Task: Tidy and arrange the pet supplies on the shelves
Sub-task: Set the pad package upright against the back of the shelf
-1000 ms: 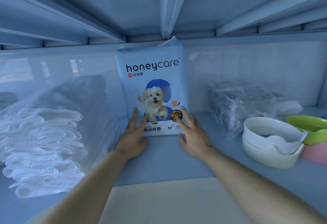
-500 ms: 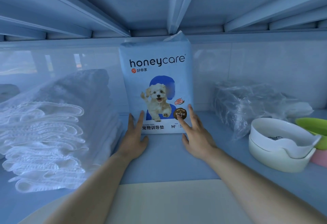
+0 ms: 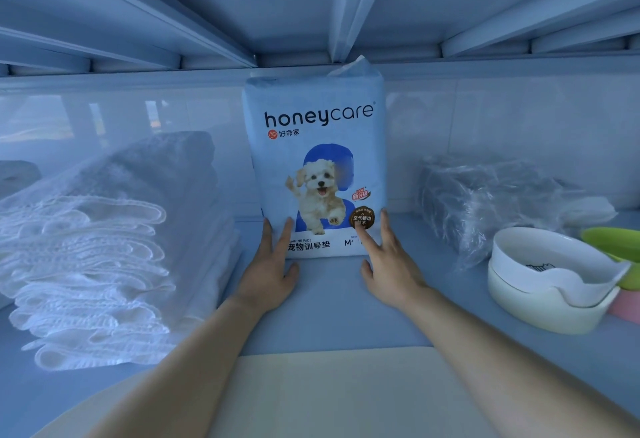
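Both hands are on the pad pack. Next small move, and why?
Probably ease both hands off. The pad pack stands upright, apart from the folded cloths and the wrapped bundle, and the left hand and right hand only touch it with straight fingers.

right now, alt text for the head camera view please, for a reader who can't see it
A left hand and right hand rest straight fingers against the bottom of an upright honeycare pad pack on a blue shelf. A stack of folded white pads lies to its left; a plastic-wrapped bundle and nested white bowls sit to its right.
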Demonstrator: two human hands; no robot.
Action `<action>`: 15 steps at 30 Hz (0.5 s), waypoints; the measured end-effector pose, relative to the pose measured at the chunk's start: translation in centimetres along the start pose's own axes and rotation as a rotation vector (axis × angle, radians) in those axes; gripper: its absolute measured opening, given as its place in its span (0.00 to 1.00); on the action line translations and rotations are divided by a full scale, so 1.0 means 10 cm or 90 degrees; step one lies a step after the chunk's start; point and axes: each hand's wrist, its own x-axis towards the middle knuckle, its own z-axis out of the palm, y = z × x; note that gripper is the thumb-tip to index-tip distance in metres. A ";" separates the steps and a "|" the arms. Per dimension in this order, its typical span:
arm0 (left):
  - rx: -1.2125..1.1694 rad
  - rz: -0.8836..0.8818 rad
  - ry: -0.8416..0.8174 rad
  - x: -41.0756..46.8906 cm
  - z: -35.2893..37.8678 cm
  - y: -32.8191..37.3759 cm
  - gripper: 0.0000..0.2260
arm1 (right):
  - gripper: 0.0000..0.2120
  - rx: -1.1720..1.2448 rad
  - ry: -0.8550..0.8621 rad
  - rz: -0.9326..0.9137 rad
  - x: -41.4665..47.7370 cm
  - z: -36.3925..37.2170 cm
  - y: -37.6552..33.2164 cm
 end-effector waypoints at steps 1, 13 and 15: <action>0.022 0.000 0.010 0.00 0.00 0.01 0.36 | 0.33 0.002 0.001 0.000 -0.01 0.00 0.01; -0.022 0.007 0.098 0.19 -0.03 0.16 0.44 | 0.32 0.093 0.025 0.020 0.11 -0.04 0.06; -0.055 0.021 0.107 0.21 0.04 0.16 0.46 | 0.31 0.113 0.026 0.021 0.13 -0.03 0.09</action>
